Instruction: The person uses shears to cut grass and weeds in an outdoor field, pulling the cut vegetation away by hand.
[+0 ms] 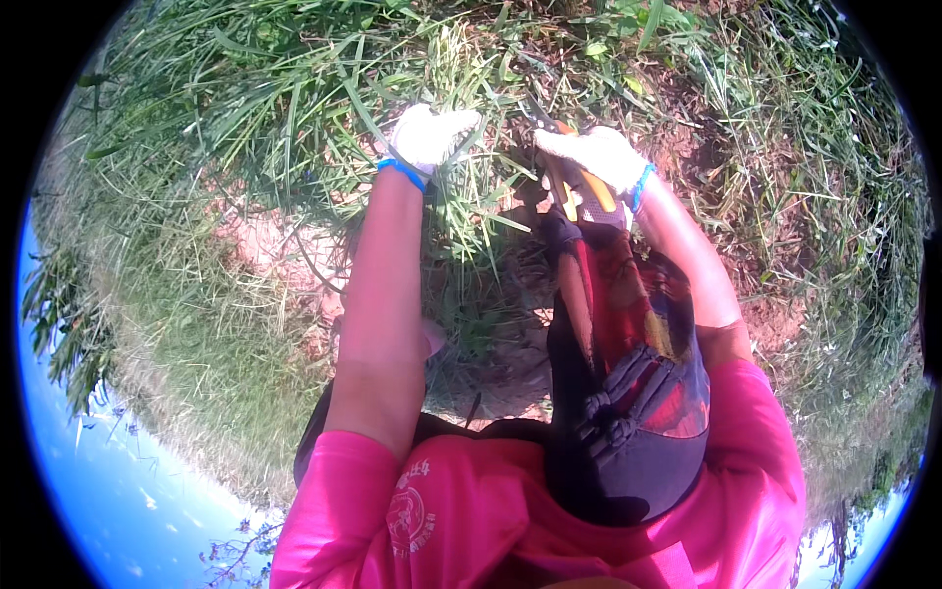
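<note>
My left hand [428, 137], in a white glove with a blue cuff, is closed around a bunch of long green grass [469, 187] whose blades stick out around the fist. To the right, my right hand [599, 157] wears a matching glove. Its fingers are wrapped round a pair of pruning shears [563, 188] with orange and yellow handles. The dark blades point up and away, near the grass between my hands. How far the blades are apart is hard to see.
Tall green grass [235, 88] fills the far left, and more grows on the right. Cut or dry stalks lie over reddish soil [285, 245]. My leg in dark, red-patterned cloth [628, 304] is bent just below the right hand.
</note>
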Demonstrator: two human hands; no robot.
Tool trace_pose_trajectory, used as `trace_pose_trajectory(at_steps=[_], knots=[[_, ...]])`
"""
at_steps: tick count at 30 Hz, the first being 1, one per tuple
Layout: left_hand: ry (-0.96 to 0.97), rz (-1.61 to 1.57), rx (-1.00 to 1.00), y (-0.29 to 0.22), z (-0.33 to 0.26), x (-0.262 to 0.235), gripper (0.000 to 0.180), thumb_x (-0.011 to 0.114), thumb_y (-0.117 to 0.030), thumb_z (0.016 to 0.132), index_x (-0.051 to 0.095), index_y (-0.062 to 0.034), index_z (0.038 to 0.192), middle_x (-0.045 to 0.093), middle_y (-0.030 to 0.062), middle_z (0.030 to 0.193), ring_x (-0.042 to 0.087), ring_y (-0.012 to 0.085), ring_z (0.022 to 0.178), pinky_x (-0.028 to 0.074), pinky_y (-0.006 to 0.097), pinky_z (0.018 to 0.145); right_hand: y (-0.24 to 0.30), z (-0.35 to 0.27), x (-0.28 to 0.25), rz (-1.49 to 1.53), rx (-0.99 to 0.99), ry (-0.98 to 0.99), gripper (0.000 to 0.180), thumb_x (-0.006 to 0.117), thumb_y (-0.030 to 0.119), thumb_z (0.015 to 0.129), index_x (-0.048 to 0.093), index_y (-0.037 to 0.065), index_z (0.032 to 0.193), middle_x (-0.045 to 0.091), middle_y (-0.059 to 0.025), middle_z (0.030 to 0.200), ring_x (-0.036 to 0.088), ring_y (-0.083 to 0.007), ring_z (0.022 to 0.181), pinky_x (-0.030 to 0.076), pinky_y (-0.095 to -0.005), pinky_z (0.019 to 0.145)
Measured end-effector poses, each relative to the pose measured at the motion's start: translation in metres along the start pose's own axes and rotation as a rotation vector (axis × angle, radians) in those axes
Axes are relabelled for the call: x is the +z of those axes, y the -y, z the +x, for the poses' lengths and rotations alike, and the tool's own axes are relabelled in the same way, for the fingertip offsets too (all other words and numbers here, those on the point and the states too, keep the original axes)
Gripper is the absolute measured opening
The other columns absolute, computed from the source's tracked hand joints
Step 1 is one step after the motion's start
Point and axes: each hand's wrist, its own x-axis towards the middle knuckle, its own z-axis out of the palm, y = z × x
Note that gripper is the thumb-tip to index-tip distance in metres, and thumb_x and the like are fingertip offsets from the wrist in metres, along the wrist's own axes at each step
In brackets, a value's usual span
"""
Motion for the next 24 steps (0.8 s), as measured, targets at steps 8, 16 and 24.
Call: trace_pose_trajectory(at_steps=[8,16,24], knots=[[-0.048,-0.430,-0.326,-0.053,-0.010,0.018,0.054,0.081,-0.037,0.073,0.069,0.0065,0.102,0.071,0.0128,0.095,0.064,0.0178,0.081,0.049,0.031,0.076,0.023,0.018,0.001,0.405,-0.025,0.148,0.035,0.069,0.042,0.086,0.062,0.008,0.088,0.060,-0.0010,0.068,0.057,-0.0110,0.056,0.046,-0.0259,0.049],[-0.233,0.207,0.085,-0.037,-0.029,-0.012,0.026,0.055,-0.026,0.094,0.071,-0.0070,0.099,0.068,0.0132,0.089,0.065,0.0235,0.077,0.051,0.037,0.074,-0.017,-0.017,-0.010,0.227,-0.142,0.038,0.052,0.068,0.057,0.081,0.065,0.008,0.066,0.064,-0.0041,0.062,0.061,-0.0125,0.053,0.050,-0.0263,0.055],[-0.388,0.213,-0.190,-0.080,-0.022,0.021,0.053,0.075,-0.044,0.073,0.067,-0.0079,0.111,0.065,0.0167,0.106,0.060,0.0363,0.099,0.049,0.044,0.086,0.032,0.016,-0.004,0.252,0.006,0.188,0.051,0.075,0.053,0.077,0.063,0.005,0.087,0.062,-0.0056,0.071,0.060,-0.0157,0.061,0.050,-0.0307,0.055]])
